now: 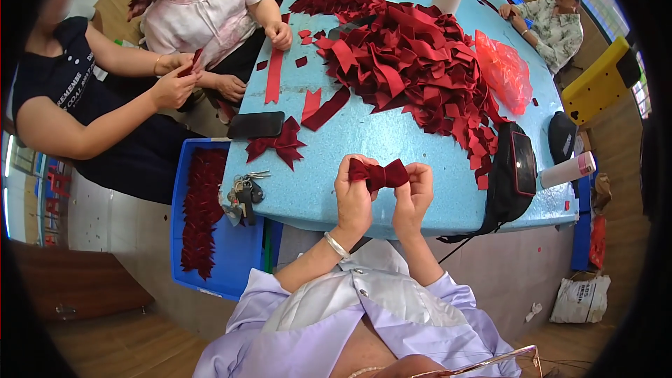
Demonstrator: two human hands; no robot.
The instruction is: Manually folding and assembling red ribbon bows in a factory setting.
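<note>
both hands are raised just above the near edge of the light blue table (392, 133), pinching a dark red ribbon bow (379, 173) between them. the left hand (354, 192) has its fingers closed on the bow's left loop, thumb and fingertips clamped on the fabric; the right hand (414, 194) has its fingers curled shut on the right loop, so the bow is stretched flat between the two. a silver bangle (336, 245) sits on the left wrist. on the table just beyond the hands lies a finished red bow (281, 143), next to a black phone (256, 124), and a bunch of keys (243, 189) rests at the table's left corner. a large heap of cut red ribbon pieces (413, 63) covers the middle of the table, with a red plastic bag (505, 70) at its right and a black pouch (514, 168) near the right edge. a blue crate (227, 252) with red bows stands left of the table. another person's hands (173, 77) at the left hold a red strip.
</note>
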